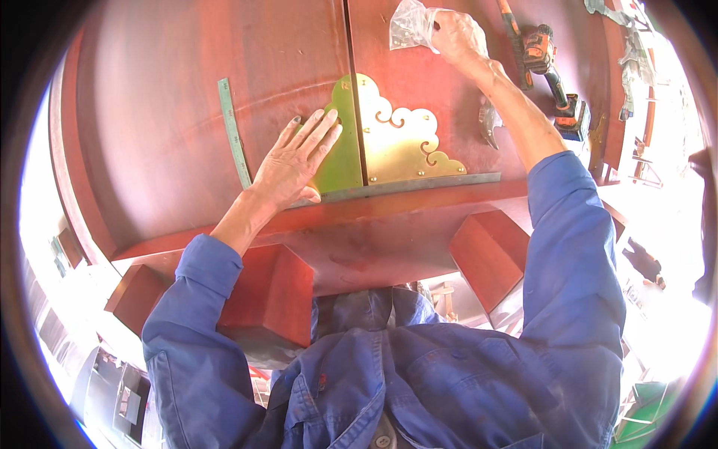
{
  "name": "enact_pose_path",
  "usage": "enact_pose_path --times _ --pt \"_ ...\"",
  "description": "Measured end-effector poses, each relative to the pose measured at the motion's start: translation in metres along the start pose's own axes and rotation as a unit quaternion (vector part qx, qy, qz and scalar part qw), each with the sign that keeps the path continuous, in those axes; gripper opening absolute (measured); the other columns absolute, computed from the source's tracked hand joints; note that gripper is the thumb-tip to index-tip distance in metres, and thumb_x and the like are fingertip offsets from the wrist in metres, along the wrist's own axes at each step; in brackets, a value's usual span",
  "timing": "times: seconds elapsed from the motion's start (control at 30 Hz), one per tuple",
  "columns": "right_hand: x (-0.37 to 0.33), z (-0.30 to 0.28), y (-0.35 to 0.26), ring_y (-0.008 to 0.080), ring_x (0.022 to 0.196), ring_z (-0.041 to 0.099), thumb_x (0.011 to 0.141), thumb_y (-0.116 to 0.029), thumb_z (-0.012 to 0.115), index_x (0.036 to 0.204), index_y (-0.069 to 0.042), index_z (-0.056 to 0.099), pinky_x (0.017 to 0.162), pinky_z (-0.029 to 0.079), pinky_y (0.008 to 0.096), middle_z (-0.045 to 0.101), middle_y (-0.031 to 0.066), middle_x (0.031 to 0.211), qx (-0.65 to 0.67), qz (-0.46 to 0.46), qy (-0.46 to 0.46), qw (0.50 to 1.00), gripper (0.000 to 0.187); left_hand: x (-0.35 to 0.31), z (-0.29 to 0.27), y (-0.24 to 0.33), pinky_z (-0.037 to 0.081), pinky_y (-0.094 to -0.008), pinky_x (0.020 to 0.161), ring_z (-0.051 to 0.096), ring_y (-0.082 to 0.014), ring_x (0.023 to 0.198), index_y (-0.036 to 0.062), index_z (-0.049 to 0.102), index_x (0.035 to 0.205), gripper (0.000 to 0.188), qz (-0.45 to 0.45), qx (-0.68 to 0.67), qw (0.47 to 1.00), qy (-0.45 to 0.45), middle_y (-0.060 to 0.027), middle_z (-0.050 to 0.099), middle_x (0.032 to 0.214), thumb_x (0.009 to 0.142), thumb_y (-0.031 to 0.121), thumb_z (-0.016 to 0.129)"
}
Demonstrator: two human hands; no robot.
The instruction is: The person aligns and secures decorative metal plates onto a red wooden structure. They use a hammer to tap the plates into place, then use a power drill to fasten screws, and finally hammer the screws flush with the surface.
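Note:
My left hand (pixel 290 159) lies with fingers stretched out over the left brass plate (pixel 345 159), covering part of it. The plate has a scalloped edge and meets the seam between two red-brown wooden panels. Across the seam is a matching right brass plate (pixel 395 146), with curled cut-outs and several small round studs. Up at the far edge, my right hand (pixel 458 37) is closed on a clear plastic bag (pixel 409 28). The bag's contents are too small to make out.
A steel ruler (pixel 456 182) runs along the plates' lower edge; another ruler (pixel 233 129) lies left of my hand. Beyond my right forearm are a cordless drill (pixel 555 75), an orange-and-black handle (pixel 514 37) and a curved metal piece (pixel 489 123). Red wooden legs (pixel 493 254) jut toward me.

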State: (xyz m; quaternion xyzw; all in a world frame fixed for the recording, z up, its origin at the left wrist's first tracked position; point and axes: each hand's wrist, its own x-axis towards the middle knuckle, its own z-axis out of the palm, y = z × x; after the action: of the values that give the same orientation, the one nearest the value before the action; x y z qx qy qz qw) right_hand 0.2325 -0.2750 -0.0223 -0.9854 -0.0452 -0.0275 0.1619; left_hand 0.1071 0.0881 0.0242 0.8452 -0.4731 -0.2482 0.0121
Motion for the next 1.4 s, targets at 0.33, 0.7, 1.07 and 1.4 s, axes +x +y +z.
enact_pose_path --times 0.33,0.7,1.07,1.4 --pt "-0.009 -0.064 -0.015 0.0396 0.063 0.065 0.092 -0.029 0.059 0.085 -0.006 0.071 0.063 0.051 0.0454 0.064 0.0219 0.072 -0.033 -0.071 -0.081 0.994 0.026 -0.004 0.004 -0.002 0.02 -0.0462 0.129 0.019 -0.0281 0.156 0.0047 0.017 0.163 0.139 -0.001 -0.005 1.0 0.014 -0.0102 0.019 0.169 0.055 0.052 0.091" --pt "-0.034 -0.117 0.02 0.0142 0.065 0.063 0.086 -0.014 0.066 0.082 0.0 0.067 0.064 0.05 0.031 0.068 0.0087 0.075 0.118 0.001 0.045 0.992 0.014 -0.004 -0.001 -0.001 0.018 -0.0447 0.13 0.015 -0.0249 0.158 0.0064 0.016 0.163 0.136 -0.008 0.017 1.0 -0.006 -0.0081 0.013 0.171 0.06 0.054 0.089" --pt "-0.071 -0.019 -0.139 0.0177 0.084 0.075 0.097 -0.009 0.065 0.092 0.001 0.063 0.073 0.062 0.0314 0.072 0.013 0.09 0.54 0.176 -0.311 0.762 0.01 -0.003 0.0 -0.001 0.018 -0.044 0.13 0.015 -0.0238 0.158 0.0072 0.015 0.164 0.136 -0.012 -0.001 1.0 -0.011 -0.0073 0.015 0.171 0.06 0.051 0.091" --pt "-0.039 -0.027 -0.125 0.0181 0.078 0.075 0.1 -0.011 0.067 0.108 -0.001 0.071 0.075 0.063 0.0303 0.076 0.0111 0.089 0.523 0.166 -0.195 0.813 0.014 -0.006 -0.002 0.0 0.019 -0.043 0.13 0.016 -0.0212 0.157 0.0092 0.016 0.164 0.137 -0.019 0.007 1.0 0.0 -0.0048 0.015 0.171 0.058 0.052 0.091"
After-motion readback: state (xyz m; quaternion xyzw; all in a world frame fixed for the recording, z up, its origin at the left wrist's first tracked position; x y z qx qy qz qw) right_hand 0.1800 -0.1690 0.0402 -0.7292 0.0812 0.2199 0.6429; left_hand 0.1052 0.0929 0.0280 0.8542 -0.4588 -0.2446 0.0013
